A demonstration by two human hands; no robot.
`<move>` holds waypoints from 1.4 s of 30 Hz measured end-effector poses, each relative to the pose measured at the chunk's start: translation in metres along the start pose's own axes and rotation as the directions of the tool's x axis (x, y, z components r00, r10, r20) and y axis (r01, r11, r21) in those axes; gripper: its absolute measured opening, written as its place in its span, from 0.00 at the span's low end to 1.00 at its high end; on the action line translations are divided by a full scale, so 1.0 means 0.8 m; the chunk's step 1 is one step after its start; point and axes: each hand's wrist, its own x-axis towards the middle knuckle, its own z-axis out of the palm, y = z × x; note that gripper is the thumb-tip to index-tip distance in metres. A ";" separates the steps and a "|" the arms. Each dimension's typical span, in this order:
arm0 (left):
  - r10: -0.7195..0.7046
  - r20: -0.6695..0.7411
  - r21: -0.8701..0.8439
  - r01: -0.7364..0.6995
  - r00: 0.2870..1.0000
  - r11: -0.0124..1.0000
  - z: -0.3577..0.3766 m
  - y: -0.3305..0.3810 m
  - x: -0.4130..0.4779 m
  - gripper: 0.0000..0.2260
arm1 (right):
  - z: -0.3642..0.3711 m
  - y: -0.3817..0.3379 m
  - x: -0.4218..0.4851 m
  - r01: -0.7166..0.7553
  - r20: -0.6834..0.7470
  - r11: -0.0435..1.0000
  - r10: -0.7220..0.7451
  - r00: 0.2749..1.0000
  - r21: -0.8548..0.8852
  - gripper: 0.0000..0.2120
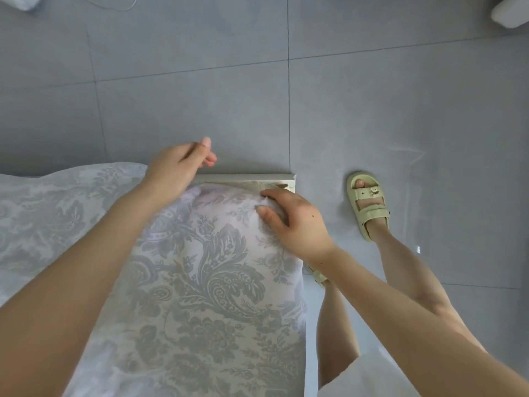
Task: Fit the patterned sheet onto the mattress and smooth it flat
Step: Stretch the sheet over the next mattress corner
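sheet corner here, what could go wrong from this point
1. The mattress corner is still bare and only the right hand pinches the patterned sheet; the left hand holds nothing, so the sheet might slip back when pulled.
2. The sheet billows loose at the left, which could leave wrinkles.

The person is wearing a pale green sandal (368,206) with two buckled straps; a second sandal (319,277) is showing only partly. A white garment (357,376) is covering the upper legs. The right hand (297,222) is bearing a small dark mark.
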 end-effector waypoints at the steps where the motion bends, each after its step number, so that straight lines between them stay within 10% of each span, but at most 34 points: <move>1: -0.002 -0.017 0.069 0.003 1.000 0.998 -0.011 -0.007 -0.010 0.22 | 0.003 0.006 0.008 -0.028 0.035 0.998 0.030 0.999 -0.064 0.18; 11: -0.079 -0.029 0.380 0.084 0.996 0.921 -0.069 -0.087 -0.034 0.25 | -0.022 -0.031 0.030 -0.119 0.130 0.922 0.178 0.976 -0.368 0.16; 16: 0.406 -0.074 0.427 -0.339 0.911 0.838 -0.027 -0.045 -0.054 0.20 | -0.045 -0.024 -0.005 -0.328 -0.196 0.941 0.337 0.921 0.078 0.13; 22: 0.739 0.269 0.354 -0.777 0.617 0.521 0.093 0.041 -0.099 0.10 | -0.036 0.029 -0.124 -0.487 -0.127 0.796 0.559 0.819 0.360 0.12; 30: 0.572 0.631 0.465 -0.846 0.524 0.261 0.171 0.077 -0.097 0.17 | 0.010 0.091 -0.205 -0.553 0.039 0.561 0.680 0.733 0.616 0.12; 33: 0.284 0.783 0.563 -0.825 0.553 0.053 0.193 0.089 -0.103 0.19 | 0.027 0.110 -0.226 -0.586 0.142 0.499 0.672 0.727 0.639 0.12; 42: -0.247 0.687 0.685 -0.722 0.683 -0.092 0.257 0.105 -0.113 0.26 | 0.074 0.141 -0.259 -0.525 0.307 0.380 0.501 0.809 0.762 0.14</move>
